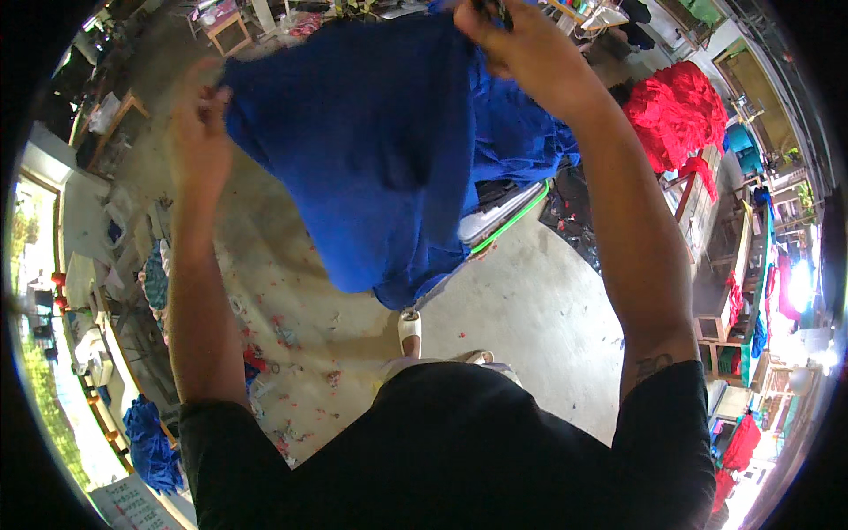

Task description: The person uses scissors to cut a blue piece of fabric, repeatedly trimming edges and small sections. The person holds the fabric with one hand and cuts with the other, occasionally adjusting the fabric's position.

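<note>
both hands, left hand [199, 132] blurred and right hand [521, 44], pinch a hanging blue cloth [371, 150] that hides the floor behind.

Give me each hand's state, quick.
Left hand: closed on an edge of the blue cloth.
Right hand: closed on the cloth's top edge, holding it up.

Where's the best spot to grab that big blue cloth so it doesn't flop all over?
Probably along its top edge. The blue cloth hangs down from there, already pinched at both upper corners by the left hand and the right hand. Come from above or the sides and grip near a corner; the loose bottom part would just sag and bunch.
</note>
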The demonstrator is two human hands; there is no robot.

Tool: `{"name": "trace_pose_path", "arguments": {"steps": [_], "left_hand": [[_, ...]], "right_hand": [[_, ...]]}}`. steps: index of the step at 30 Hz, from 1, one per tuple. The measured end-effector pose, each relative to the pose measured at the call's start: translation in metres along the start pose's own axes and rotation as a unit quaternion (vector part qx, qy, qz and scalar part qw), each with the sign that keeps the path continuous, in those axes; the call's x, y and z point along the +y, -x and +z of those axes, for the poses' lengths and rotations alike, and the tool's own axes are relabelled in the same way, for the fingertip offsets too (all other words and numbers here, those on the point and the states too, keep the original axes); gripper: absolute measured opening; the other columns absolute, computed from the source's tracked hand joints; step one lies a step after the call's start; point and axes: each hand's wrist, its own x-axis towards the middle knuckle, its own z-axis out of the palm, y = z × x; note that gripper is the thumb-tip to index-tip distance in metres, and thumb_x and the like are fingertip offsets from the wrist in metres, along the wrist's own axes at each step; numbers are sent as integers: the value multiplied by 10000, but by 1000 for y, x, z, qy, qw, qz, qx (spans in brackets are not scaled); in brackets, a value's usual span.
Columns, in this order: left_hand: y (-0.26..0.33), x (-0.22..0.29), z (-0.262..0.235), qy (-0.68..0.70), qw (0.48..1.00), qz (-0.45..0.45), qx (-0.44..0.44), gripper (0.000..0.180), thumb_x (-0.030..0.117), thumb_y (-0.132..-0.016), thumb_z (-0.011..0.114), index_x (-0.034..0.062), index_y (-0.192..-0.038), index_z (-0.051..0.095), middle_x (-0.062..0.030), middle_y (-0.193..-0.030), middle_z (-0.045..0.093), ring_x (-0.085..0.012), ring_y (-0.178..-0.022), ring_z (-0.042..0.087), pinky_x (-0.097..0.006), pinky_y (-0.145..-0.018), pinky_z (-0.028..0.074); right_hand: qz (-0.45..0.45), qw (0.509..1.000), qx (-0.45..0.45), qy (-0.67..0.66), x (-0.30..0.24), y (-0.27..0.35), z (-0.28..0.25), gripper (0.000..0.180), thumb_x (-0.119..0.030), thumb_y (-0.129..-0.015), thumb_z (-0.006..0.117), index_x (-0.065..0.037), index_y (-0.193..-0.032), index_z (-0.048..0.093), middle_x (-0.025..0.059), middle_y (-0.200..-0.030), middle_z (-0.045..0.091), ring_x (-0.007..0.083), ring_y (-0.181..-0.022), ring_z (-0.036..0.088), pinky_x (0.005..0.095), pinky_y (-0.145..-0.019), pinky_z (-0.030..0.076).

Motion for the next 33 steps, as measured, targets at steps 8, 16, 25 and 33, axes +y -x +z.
{"name": "trace_pose_path", "arguments": {"steps": [8, 16, 25, 33], "left_hand": [[56, -81, 22, 35, 994, 77, -70, 109, 56, -985, 566, 30, -1033, 661, -128, -983, 704, -275, -945, 658, -379, -837, 506], [256, -180, 147, -54, 827, -3, -560, 192, 180, -962, 567, 42, -1072, 644, -137, -1123, 692, -304, -1048, 642, -420, -912, 495], [128, 39, 228, 63, 890, -47, -449, 395, 395, -1010, 575, 27, -1080, 698, -175, -971, 734, -377, -966, 690, -421, -847, 536], [42, 157, 420, -89, 936, -38, -340, 632, 516, -950, 589, -96, -1095, 652, -329, -1125, 670, -478, -1119, 628, -493, -979, 496]], "right_hand": [[-25, 996, -42, -73, 74, 17, 85, 226, -270, -995, 636, -69, -1097, 648, 125, -949, 684, 247, -870, 654, 376, -809, 512], [164, 951, -247, 84, 227, 203, 244, 253, -245, -977, 557, -86, -1168, 603, 183, -1066, 695, 405, -1027, 674, 499, -842, 531], [306, 936, -164, 56, 327, 396, 191, 302, -277, -973, 564, -84, -1189, 652, 212, -1121, 688, 411, -1059, 653, 491, -918, 516], [537, 836, 106, 40, 393, 522, 106, 272, -293, -974, 561, -88, -1007, 736, 222, -898, 705, 385, -883, 687, 457, -782, 530]]}}
